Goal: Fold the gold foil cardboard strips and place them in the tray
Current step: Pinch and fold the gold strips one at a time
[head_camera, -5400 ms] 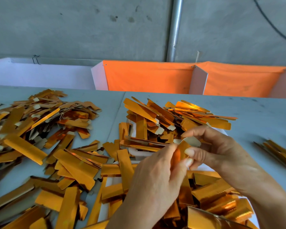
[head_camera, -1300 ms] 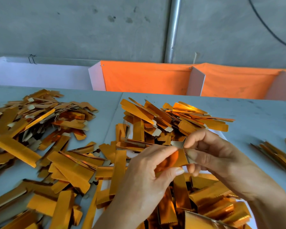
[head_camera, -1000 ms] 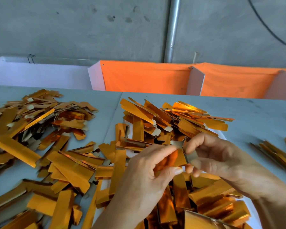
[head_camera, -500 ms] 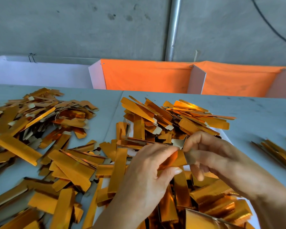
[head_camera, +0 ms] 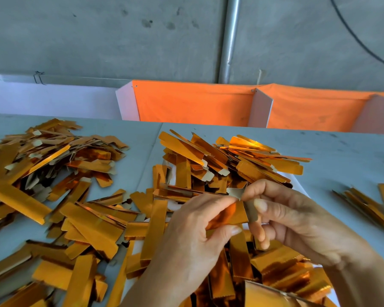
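Since earlier: strip turned level. Left hand pinches body, right hand pinches end tab. Light, stiff, slippery foil; grip edges.

The strips heaped across the middle and left of the frame are showing mirror-bright gold-orange foil faces with plain grey-beige cardboard backs and tabs. The table is presenting pale blue-grey with dark smudges at upper right. Along the upper frame, orange fabric is hanging beside white panels beneath a mottled grey wall.
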`<state>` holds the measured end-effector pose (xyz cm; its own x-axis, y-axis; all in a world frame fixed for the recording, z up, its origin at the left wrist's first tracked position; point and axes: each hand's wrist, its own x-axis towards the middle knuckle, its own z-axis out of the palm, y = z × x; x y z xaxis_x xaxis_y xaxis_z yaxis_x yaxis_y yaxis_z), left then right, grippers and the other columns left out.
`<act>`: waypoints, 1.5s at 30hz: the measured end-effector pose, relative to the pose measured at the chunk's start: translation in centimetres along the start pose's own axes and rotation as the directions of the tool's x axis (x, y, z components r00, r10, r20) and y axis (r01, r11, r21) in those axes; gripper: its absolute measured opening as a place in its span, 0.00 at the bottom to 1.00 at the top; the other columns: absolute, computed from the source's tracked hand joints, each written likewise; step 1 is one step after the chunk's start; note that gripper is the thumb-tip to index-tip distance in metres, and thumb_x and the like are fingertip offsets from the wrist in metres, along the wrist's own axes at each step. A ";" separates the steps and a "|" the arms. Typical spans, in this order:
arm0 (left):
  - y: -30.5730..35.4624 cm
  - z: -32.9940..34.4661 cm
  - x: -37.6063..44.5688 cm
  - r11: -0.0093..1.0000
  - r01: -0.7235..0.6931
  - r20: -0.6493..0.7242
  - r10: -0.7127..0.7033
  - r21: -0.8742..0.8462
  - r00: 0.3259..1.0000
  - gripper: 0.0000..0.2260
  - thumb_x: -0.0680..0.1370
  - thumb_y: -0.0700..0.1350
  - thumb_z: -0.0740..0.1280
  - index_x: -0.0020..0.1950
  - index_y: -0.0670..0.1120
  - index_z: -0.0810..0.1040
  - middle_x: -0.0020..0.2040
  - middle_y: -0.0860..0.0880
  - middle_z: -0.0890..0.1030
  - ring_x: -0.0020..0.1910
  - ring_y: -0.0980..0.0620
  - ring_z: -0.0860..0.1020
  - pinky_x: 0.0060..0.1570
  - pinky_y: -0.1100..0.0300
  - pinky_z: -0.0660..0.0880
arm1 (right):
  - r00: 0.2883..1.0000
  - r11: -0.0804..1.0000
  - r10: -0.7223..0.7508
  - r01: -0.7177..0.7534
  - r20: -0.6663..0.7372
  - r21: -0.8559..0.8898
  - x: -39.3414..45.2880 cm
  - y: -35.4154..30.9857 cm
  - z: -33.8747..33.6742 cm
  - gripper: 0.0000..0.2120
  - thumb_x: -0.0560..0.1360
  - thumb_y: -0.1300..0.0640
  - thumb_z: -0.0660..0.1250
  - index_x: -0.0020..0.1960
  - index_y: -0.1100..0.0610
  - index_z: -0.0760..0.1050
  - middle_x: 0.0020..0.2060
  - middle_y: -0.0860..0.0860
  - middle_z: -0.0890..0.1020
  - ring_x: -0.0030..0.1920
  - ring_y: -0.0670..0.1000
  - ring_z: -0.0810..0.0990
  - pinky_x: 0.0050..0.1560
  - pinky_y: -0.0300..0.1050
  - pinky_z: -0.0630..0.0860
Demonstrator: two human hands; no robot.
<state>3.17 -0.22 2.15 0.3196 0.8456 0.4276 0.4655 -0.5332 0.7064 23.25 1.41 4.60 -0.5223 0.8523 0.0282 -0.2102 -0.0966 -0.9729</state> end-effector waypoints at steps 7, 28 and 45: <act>0.0 -0.1 0.1 1.000 -0.016 -0.003 0.016 0.007 1.000 0.18 0.75 0.52 0.69 0.64 0.59 0.74 0.56 0.66 0.75 0.57 0.65 0.72 0.55 0.69 0.71 | 0.999 0.999 0.010 -0.011 0.036 0.043 0.1 0.1 0.0 0.16 0.66 0.57 0.78 0.51 0.60 0.79 0.33 0.56 0.78 0.29 0.51 0.79 0.31 0.43 0.79; -0.5 0.5 0.0 0.998 -0.009 0.065 0.005 0.055 0.998 0.21 0.75 0.56 0.65 0.68 0.61 0.69 0.61 0.68 0.70 0.63 0.67 0.65 0.63 0.59 0.69 | 0.996 0.975 0.040 -0.057 -0.081 -0.213 0.1 -0.2 0.3 0.07 0.67 0.62 0.71 0.44 0.54 0.80 0.32 0.56 0.77 0.26 0.52 0.77 0.29 0.40 0.76; -0.7 0.8 0.1 0.964 -0.101 0.086 0.083 0.246 0.993 0.23 0.78 0.55 0.62 0.72 0.59 0.64 0.61 0.64 0.69 0.61 0.64 0.64 0.62 0.67 0.63 | 0.978 0.890 -0.006 -0.091 -0.210 -0.447 0.3 0.3 0.8 0.10 0.66 0.58 0.70 0.47 0.56 0.76 0.30 0.54 0.80 0.28 0.53 0.79 0.32 0.39 0.76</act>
<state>3.55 0.16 1.24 0.4266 0.7932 0.4345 0.6193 -0.6063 0.4989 22.36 1.23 4.52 -0.3360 0.9418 -0.0151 0.2302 0.0666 -0.9709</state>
